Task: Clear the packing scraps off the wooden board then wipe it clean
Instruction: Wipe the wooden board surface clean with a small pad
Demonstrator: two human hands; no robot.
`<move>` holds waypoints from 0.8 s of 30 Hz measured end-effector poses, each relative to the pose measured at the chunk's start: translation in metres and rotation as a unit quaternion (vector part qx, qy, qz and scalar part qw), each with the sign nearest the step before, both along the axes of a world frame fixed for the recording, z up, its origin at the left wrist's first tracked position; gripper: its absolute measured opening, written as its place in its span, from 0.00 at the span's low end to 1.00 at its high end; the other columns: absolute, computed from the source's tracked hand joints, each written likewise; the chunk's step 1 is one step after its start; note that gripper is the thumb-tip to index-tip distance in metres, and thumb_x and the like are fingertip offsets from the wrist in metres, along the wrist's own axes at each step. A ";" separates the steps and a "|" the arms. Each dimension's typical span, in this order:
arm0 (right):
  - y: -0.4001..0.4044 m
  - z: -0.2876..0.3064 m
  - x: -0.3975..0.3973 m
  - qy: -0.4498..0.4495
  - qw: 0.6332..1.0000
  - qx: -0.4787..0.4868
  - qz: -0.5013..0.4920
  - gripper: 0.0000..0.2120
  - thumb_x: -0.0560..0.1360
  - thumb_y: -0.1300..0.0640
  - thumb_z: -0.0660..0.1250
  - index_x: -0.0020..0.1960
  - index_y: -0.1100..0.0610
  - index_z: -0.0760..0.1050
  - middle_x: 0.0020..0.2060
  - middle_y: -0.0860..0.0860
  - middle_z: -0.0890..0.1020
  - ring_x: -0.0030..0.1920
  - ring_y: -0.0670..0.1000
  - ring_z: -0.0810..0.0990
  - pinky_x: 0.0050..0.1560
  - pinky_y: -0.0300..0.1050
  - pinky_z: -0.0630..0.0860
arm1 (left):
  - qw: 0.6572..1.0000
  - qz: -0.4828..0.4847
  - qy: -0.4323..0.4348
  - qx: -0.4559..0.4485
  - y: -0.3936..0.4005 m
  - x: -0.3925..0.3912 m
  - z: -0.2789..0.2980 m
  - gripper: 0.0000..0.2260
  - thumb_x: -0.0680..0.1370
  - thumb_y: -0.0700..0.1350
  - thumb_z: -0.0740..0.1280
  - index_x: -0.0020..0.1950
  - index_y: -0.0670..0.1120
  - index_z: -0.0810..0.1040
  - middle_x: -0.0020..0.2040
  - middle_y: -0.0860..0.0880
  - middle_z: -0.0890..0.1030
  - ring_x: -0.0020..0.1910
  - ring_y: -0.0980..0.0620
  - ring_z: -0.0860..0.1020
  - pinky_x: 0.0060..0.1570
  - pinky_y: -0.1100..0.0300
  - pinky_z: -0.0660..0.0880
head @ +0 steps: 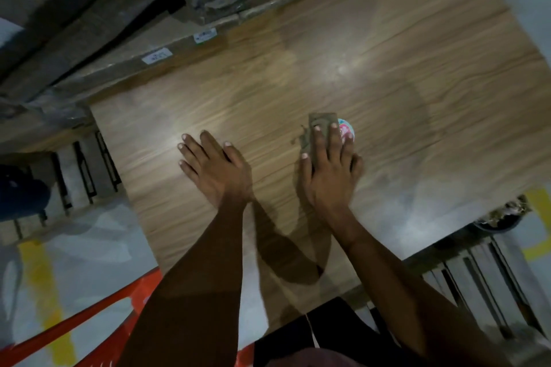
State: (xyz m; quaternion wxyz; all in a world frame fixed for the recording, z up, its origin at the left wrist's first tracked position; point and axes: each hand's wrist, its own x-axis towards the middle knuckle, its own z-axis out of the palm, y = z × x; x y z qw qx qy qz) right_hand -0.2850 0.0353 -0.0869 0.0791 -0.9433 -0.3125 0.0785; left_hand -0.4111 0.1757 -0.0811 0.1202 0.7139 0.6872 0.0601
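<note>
Two hands lie on the board (357, 53); your right hand (329, 170), mid-frame, presses flat on a rag (317, 131) to wipe; your left hand (216, 167) lies open, steadying.

Looks like a warehouse or furniture storeroom. Wrapped flat packs with white labels (157, 56) stacked just beyond the wooden board (328, 68), bare concrete floor (98, 235) with yellow painted lines (44, 277) beside it.

wrapped bundles (125, 18) crowd board (387, 68) far edge
</note>
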 end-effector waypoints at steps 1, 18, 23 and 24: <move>-0.002 0.001 -0.008 0.000 1.000 0.001 -0.003 0.29 0.83 0.41 0.52 0.82 0.45 0.55 0.82 0.53 0.56 0.80 0.62 0.57 0.71 0.63 0.61 | 1.000 -0.002 0.006 -0.004 0.001 0.000 0.001 0.26 0.83 0.55 0.51 0.79 0.46 0.60 0.82 0.41 0.54 0.81 0.42 0.51 0.79 0.42 0.48; -0.092 0.007 -0.106 0.050 0.990 -0.026 0.133 0.29 0.83 0.44 0.51 0.83 0.43 0.50 0.83 0.50 0.54 0.81 0.63 0.54 0.71 0.66 0.58 | 0.979 -0.198 -0.007 -0.039 -0.109 -0.087 -0.002 0.25 0.84 0.49 0.52 0.81 0.46 0.58 0.82 0.43 0.55 0.82 0.42 0.51 0.79 0.43 0.46; -0.144 0.011 -0.067 0.026 0.978 -0.063 0.198 0.28 0.82 0.42 0.48 0.82 0.43 0.54 0.82 0.49 0.58 0.79 0.62 0.62 0.70 0.62 0.65 | 0.950 -0.297 -0.023 -0.089 -0.135 -0.120 0.002 0.28 0.82 0.54 0.47 0.82 0.45 0.57 0.82 0.42 0.54 0.81 0.41 0.52 0.79 0.42 0.48; -0.152 0.013 -0.056 0.030 0.985 -0.071 0.155 0.28 0.82 0.42 0.47 0.82 0.43 0.55 0.82 0.50 0.58 0.78 0.63 0.62 0.69 0.62 0.65 | 0.943 -0.317 -0.026 -0.100 -0.135 -0.130 0.004 0.29 0.82 0.55 0.46 0.82 0.46 0.56 0.82 0.43 0.53 0.82 0.42 0.51 0.79 0.44 0.48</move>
